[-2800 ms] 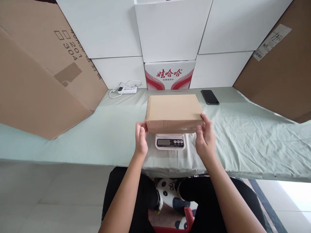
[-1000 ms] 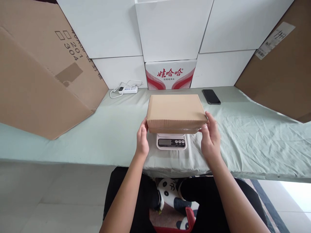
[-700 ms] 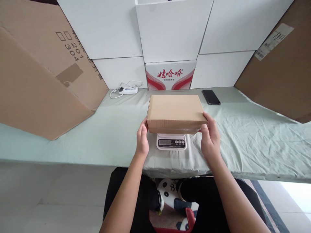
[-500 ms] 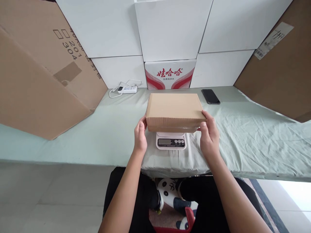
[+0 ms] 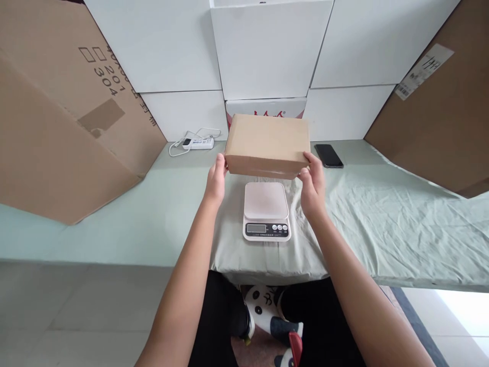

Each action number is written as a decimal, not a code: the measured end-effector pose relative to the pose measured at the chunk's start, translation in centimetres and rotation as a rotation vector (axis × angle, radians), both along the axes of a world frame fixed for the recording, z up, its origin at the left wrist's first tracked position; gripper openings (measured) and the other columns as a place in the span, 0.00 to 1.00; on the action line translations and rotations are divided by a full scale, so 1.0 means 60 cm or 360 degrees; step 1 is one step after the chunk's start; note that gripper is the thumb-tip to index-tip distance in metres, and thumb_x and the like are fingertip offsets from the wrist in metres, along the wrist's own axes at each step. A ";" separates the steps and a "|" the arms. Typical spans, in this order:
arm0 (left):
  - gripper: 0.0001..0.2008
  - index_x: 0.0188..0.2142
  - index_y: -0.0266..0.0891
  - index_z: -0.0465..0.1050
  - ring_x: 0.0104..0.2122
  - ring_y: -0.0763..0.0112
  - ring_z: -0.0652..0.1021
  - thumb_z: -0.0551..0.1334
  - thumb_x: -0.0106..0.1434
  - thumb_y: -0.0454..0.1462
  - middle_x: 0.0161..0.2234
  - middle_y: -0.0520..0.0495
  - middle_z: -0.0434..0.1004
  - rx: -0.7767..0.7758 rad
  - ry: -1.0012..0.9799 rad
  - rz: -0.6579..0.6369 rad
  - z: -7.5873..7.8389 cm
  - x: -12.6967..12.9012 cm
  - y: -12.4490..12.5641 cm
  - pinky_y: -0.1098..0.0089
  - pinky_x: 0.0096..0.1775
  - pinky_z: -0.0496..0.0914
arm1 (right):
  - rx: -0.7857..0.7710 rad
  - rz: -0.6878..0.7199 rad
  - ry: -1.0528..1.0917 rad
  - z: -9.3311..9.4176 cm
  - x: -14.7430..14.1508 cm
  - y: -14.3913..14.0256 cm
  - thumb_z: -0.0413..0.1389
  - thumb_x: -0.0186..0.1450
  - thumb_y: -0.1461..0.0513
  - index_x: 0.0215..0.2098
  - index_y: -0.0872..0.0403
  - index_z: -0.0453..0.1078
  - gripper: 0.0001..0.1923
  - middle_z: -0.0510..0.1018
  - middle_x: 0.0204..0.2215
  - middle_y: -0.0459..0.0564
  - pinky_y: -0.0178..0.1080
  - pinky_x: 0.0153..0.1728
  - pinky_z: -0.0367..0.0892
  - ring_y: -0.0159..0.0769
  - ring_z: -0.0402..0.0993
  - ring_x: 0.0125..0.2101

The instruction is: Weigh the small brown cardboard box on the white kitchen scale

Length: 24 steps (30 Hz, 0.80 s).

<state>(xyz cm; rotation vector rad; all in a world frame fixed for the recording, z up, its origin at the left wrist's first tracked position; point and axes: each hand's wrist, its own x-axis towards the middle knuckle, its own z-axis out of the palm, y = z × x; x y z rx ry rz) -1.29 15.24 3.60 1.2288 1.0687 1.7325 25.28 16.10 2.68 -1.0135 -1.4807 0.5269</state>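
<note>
A flat brown cardboard box [image 5: 267, 140] hangs in the air above and behind a small white kitchen scale [image 5: 266, 210]. My left hand [image 5: 215, 182] grips the box's near left corner and my right hand [image 5: 313, 184] grips its near right corner. The scale's platform is bare, and its display and buttons face me. The scale stands on the pale green cloth of the table [image 5: 382, 214].
A black phone [image 5: 328, 155] lies behind my right hand. A white power strip with its cable [image 5: 196, 142] sits at the back left. Large brown cartons [image 5: 57, 132] lean at both sides. White boxes and a red-printed carton [image 5: 267, 106] stand behind.
Both hands have lifted the box off the scale and carried it up and away from me. The scale's platform, hidden under the box before, is now uncovered.
</note>
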 end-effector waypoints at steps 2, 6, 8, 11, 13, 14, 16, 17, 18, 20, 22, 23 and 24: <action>0.43 0.55 0.45 0.85 0.75 0.43 0.71 0.60 0.63 0.74 0.67 0.38 0.82 -0.0084 -0.0012 -0.0045 -0.020 -0.005 0.015 0.47 0.76 0.62 | -0.0004 0.0044 -0.0035 -0.012 -0.007 0.026 0.51 0.74 0.39 0.69 0.41 0.66 0.31 0.73 0.68 0.54 0.58 0.64 0.74 0.50 0.73 0.63; 0.46 0.58 0.45 0.83 0.77 0.41 0.68 0.60 0.61 0.76 0.72 0.37 0.76 -0.0261 -0.0077 -0.0014 -0.059 -0.011 0.041 0.43 0.77 0.59 | -0.0012 0.0076 -0.0023 -0.025 -0.016 0.068 0.51 0.72 0.37 0.69 0.45 0.66 0.35 0.74 0.67 0.57 0.59 0.66 0.71 0.51 0.73 0.62; 0.45 0.58 0.46 0.83 0.77 0.41 0.67 0.59 0.62 0.75 0.73 0.38 0.74 -0.0270 -0.0120 -0.0026 -0.068 -0.011 0.053 0.43 0.78 0.57 | -0.0012 0.0037 -0.0033 -0.026 -0.018 0.082 0.51 0.73 0.38 0.68 0.46 0.66 0.34 0.74 0.68 0.57 0.60 0.68 0.68 0.52 0.70 0.65; 0.42 0.59 0.46 0.83 0.78 0.43 0.66 0.59 0.65 0.73 0.74 0.39 0.73 -0.0262 -0.0137 -0.0099 -0.073 -0.006 0.069 0.46 0.79 0.57 | -0.0072 -0.0017 -0.0031 -0.030 -0.013 0.097 0.51 0.73 0.38 0.68 0.44 0.67 0.32 0.74 0.68 0.56 0.61 0.69 0.67 0.52 0.70 0.66; 0.42 0.59 0.46 0.83 0.78 0.43 0.66 0.59 0.65 0.73 0.72 0.39 0.75 -0.0261 -0.0123 -0.0131 -0.076 0.000 0.074 0.46 0.78 0.58 | -0.0146 -0.0022 0.0005 -0.038 -0.006 0.105 0.52 0.73 0.38 0.68 0.43 0.66 0.32 0.74 0.68 0.56 0.63 0.69 0.67 0.52 0.71 0.65; 0.42 0.58 0.46 0.84 0.77 0.43 0.67 0.59 0.64 0.74 0.71 0.39 0.77 -0.0257 -0.0116 -0.0132 -0.077 0.003 0.075 0.46 0.78 0.59 | -0.0183 -0.0023 0.0027 -0.044 -0.003 0.108 0.52 0.73 0.38 0.67 0.43 0.66 0.32 0.74 0.67 0.56 0.63 0.68 0.67 0.52 0.72 0.64; 0.43 0.55 0.46 0.85 0.76 0.41 0.69 0.61 0.62 0.75 0.67 0.39 0.82 -0.0243 -0.0102 -0.0118 -0.082 0.010 0.073 0.45 0.77 0.62 | -0.0246 -0.0020 0.0063 -0.058 0.003 0.112 0.52 0.73 0.38 0.67 0.43 0.66 0.32 0.74 0.67 0.55 0.64 0.69 0.67 0.53 0.72 0.65; 0.43 0.54 0.46 0.86 0.76 0.41 0.70 0.61 0.61 0.75 0.66 0.38 0.83 -0.0237 -0.0095 -0.0109 -0.084 0.012 0.072 0.44 0.76 0.63 | -0.0266 -0.0015 0.0074 -0.064 0.006 0.114 0.53 0.73 0.38 0.67 0.43 0.66 0.32 0.74 0.67 0.55 0.64 0.69 0.67 0.53 0.71 0.65; 0.42 0.53 0.46 0.86 0.76 0.40 0.70 0.61 0.61 0.75 0.65 0.38 0.83 -0.0239 -0.0087 -0.0108 -0.086 0.014 0.071 0.44 0.76 0.63 | -0.0279 -0.0007 0.0080 -0.069 0.008 0.115 0.53 0.73 0.38 0.67 0.43 0.67 0.32 0.74 0.67 0.55 0.64 0.69 0.67 0.53 0.71 0.66; 0.43 0.54 0.46 0.85 0.77 0.40 0.68 0.59 0.63 0.75 0.66 0.38 0.82 -0.0260 -0.0071 -0.0112 -0.090 0.015 0.070 0.44 0.76 0.64 | -0.0301 0.0007 0.0092 -0.077 0.012 0.117 0.53 0.73 0.38 0.68 0.43 0.66 0.33 0.75 0.66 0.56 0.64 0.67 0.69 0.52 0.71 0.66; 0.43 0.55 0.46 0.84 0.78 0.41 0.66 0.58 0.64 0.75 0.67 0.38 0.81 -0.0284 -0.0049 -0.0100 -0.094 0.014 0.072 0.44 0.76 0.63 | -0.0348 -0.0009 0.0120 -0.084 0.016 0.120 0.52 0.73 0.39 0.71 0.43 0.63 0.34 0.75 0.66 0.57 0.63 0.65 0.71 0.52 0.74 0.64; 0.42 0.56 0.46 0.84 0.78 0.42 0.66 0.57 0.64 0.74 0.67 0.38 0.81 -0.0289 -0.0038 -0.0086 -0.096 0.013 0.073 0.44 0.76 0.62 | -0.0384 -0.0035 0.0141 -0.087 0.018 0.123 0.52 0.74 0.39 0.73 0.43 0.60 0.35 0.75 0.66 0.58 0.63 0.64 0.73 0.51 0.75 0.63; 0.42 0.56 0.47 0.84 0.77 0.43 0.67 0.58 0.64 0.74 0.67 0.38 0.82 -0.0294 -0.0033 -0.0073 -0.098 0.011 0.075 0.45 0.77 0.62 | -0.0419 -0.0062 0.0159 -0.091 0.021 0.125 0.52 0.74 0.39 0.75 0.43 0.58 0.37 0.75 0.66 0.59 0.64 0.64 0.73 0.51 0.76 0.62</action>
